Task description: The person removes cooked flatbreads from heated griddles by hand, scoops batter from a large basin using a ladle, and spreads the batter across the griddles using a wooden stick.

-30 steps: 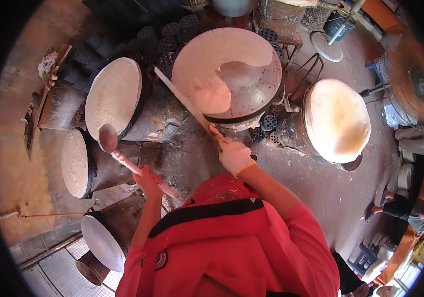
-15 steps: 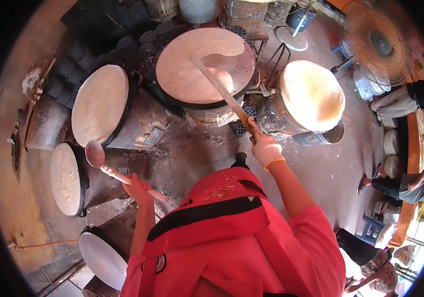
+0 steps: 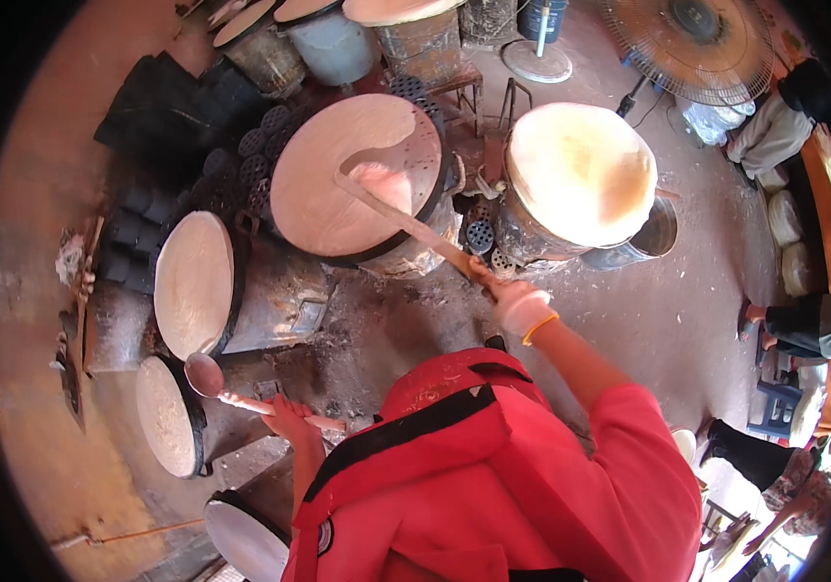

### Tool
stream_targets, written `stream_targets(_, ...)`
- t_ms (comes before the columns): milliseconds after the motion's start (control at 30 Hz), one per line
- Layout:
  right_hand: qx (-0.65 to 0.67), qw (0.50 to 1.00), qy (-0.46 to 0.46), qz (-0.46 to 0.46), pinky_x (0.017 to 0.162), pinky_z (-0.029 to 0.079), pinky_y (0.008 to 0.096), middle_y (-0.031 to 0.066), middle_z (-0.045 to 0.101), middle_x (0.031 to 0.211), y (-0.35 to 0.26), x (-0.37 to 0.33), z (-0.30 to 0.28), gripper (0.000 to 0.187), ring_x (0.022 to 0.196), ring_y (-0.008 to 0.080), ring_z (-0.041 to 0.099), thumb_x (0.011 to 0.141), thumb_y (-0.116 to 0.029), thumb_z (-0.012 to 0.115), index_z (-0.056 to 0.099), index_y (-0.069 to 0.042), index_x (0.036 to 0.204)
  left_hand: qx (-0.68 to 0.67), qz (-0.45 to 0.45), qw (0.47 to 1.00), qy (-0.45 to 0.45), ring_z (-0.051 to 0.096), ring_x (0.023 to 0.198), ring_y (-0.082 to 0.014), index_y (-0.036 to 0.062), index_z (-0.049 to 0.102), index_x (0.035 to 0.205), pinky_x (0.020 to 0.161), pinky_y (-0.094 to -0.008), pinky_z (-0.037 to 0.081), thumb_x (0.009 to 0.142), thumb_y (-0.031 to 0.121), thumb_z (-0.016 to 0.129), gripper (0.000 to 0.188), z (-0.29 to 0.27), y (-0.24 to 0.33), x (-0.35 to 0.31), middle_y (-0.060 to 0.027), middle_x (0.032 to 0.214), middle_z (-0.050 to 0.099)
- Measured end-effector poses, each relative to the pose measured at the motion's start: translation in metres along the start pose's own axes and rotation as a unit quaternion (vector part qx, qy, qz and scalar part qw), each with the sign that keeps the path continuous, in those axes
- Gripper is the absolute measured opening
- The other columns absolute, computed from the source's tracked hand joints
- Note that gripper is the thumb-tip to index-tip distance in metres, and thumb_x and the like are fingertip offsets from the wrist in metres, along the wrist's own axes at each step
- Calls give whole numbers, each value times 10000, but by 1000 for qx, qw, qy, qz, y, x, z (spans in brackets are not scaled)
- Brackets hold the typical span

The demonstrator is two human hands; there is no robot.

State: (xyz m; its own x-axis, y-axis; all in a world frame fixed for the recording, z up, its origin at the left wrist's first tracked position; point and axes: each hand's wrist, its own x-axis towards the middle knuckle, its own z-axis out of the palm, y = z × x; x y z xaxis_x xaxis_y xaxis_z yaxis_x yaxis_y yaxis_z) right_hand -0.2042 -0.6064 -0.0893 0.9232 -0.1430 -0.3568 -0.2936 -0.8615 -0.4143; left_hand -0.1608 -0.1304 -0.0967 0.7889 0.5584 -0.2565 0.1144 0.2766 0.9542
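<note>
My right hand (image 3: 522, 305), in a pale glove with a yellow band at the wrist, is closed around the handle of a long wooden spreader (image 3: 398, 219). Its far end lies on the middle round griddle (image 3: 437, 167), where pale batter (image 3: 323, 145) covers most of the surface. A darker patch shows at the right, with a thicker lump of batter (image 3: 383, 186) beside the spreader. My left hand (image 3: 289, 421) grips the shaft of a ladle (image 3: 204, 374). The ladle's bowl is beside the lower edge of the left griddle (image 3: 192, 283), which carries a pale sheet.
At the right, a browned sheet (image 3: 582, 175) tops another drum stove. More griddles, including one at lower left (image 3: 168, 415), curve round me. Perforated coal briquettes (image 3: 254, 170) stand behind the stoves. A large fan (image 3: 697, 39) and several people are at the right.
The view has swung, so the stoves sit differently in it. The spreader has swept across the middle griddle, and batter covers more of its upper right. Both hands keep their tools.
</note>
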Motion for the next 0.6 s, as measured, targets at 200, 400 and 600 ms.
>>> stream_targets(200,59,996,-5,73,783,543,510,241,691,1008,29,27,-77,625,880,415,694,981,-260,497,269,-395,1547,15,0,999,-30,348,416,-106,142,390,1043,351,-284,338,945,90,549,194,68,-5,-30,1,611,371)
stream_targets(400,74,997,-9,28,772,564,470,217,701,1028,23,21,-82,529,868,367,707,1000,-352,517,369,-398,1506,18,-28,998,-53,343,419,-106,148,380,1050,355,-282,313,955,96,546,198,97,-12,-52,2,617,371)
stream_targets(600,290,953,-47,71,713,586,409,148,726,1043,106,78,-62,541,733,304,707,1019,-361,497,332,-377,1534,30,-39,998,-40,347,425,-103,155,382,1045,356,-278,307,960,99,544,191,111,-21,-63,-2,648,392)
